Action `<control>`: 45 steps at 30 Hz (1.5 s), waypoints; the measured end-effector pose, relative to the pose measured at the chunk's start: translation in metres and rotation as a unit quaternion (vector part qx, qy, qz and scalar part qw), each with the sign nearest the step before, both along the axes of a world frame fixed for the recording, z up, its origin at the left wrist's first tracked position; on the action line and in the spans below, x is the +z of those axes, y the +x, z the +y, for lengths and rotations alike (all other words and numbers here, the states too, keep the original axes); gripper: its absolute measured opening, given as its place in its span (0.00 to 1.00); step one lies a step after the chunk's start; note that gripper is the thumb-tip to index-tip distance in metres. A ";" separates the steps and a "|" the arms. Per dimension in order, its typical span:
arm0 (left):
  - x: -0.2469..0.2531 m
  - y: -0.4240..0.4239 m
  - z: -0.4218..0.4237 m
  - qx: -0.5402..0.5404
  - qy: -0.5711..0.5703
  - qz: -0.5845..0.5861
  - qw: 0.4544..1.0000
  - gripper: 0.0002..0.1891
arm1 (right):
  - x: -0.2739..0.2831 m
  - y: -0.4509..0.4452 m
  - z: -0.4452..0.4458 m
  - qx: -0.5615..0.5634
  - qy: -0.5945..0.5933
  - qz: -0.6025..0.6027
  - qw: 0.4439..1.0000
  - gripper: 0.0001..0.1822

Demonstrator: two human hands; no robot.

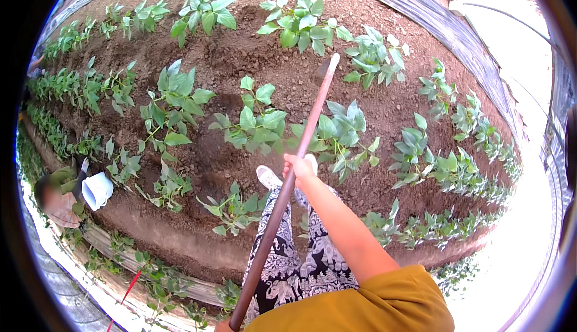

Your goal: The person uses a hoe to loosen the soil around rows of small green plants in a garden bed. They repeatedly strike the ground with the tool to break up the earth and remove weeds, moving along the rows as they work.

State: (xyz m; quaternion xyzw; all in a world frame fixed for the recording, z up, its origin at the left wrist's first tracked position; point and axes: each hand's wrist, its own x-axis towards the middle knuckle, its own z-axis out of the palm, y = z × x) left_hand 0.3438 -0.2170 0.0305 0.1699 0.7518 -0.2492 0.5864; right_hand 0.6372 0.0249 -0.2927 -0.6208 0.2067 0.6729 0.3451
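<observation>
My right hand (299, 168) is wrapped around the middle of the brown wooden handle of a hoe (283, 201). At the bottom edge, my left hand (222, 326) grips the handle's near end, mostly cut off by the frame. The hoe reaches away from me across the bed; its pale tip and a partly visible dark blade (323, 67) are at the soil between leafy plants. A leafy green plant (345, 126) grows just right of the handle, and another (257, 122) to its left. My light-coloured shoe (268, 177) stands on the soil near the handle.
Rows of leafy plants (176, 102) cross the brown soil (234, 57). Plastic sheeting (432, 20) edges the bed at upper right. At far left another person (63, 196) is beside a white bucket-like container (97, 191). A red strip (130, 287) hangs at lower left.
</observation>
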 end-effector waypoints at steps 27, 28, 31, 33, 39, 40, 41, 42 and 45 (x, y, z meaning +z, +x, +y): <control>-0.024 0.147 0.000 -0.138 0.035 -0.019 0.990 0.21 | 0.006 0.222 0.039 -0.036 -0.059 -0.016 0.997 0.10; -0.025 0.147 -0.006 -0.160 0.019 -0.012 0.987 0.21 | 0.002 0.227 0.035 -0.045 -0.053 -0.007 0.998 0.08; -0.034 0.145 -0.016 -0.252 0.011 -0.001 0.968 0.17 | 0.000 0.233 0.028 -0.058 -0.040 0.011 0.997 0.07; -0.048 0.132 -0.008 -0.283 0.040 -0.027 0.958 0.15 | 0.002 0.236 0.029 -0.070 -0.027 0.012 0.997 0.08; -0.125 0.089 -0.009 -0.256 0.194 0.057 0.945 0.13 | 0.038 0.200 0.082 -0.059 0.069 -0.010 0.996 0.09; -0.147 0.091 0.002 -0.253 0.245 0.070 0.933 0.13 | 0.045 0.198 0.097 -0.062 0.100 -0.025 0.993 0.08; -0.171 0.098 0.015 -0.222 0.293 0.048 0.929 0.14 | 0.059 0.202 0.115 -0.062 0.137 -0.039 0.988 0.08; -0.197 0.108 0.030 -0.190 0.340 0.026 0.921 0.15 | 0.072 0.208 0.132 -0.049 0.195 -0.055 0.978 0.08; -0.258 0.179 0.090 -0.141 0.391 -0.066 0.907 0.15 | 0.109 0.239 0.180 -0.035 0.312 -0.157 0.936 0.08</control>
